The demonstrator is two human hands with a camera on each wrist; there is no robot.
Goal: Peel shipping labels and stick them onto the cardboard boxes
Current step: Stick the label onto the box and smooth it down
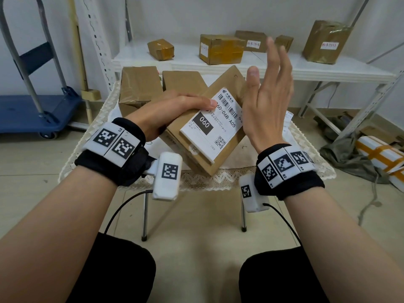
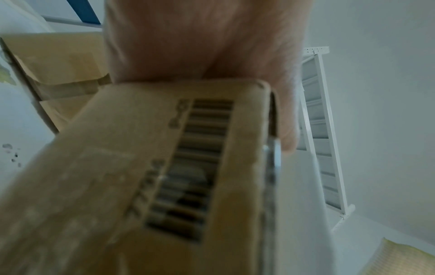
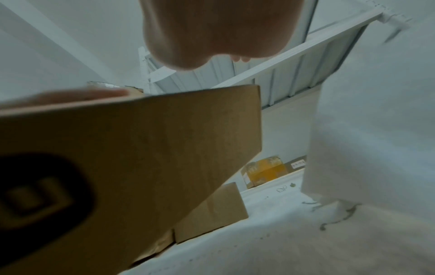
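Left hand (image 1: 166, 110): centre-left of the head view, gripping the cardboard box (image 1: 196, 149) from its left edge; thumb lies across the top face, tip touching the label's upper left corner. Other fingers hidden under the box.
Right hand (image 1: 267, 101): raised at centre-right, just beside the box's right edge, palm turned left, fingers straight and slightly spread, holding nothing. Fingertips blurred.
Cardboard box: mid-frame, held tilted above the small table (image 1: 310, 154), lower corner toward the viewer.
Shipping label (image 1: 214, 122): white, stuck flat on the box's top face; barcode, black "060" block and small QR code readable.
Left wrist view: blurred box side with a printed barcode fills the frame, palm against the box's far end.
Other boxes: two plain brown boxes (image 1: 140, 85) on the table behind the held one, upper centre.
Shelf (image 1: 328, 68): white, across the top of the frame, carrying several taped parcels (image 1: 220, 49).
Trolley (image 1: 32, 110): blue, far left.
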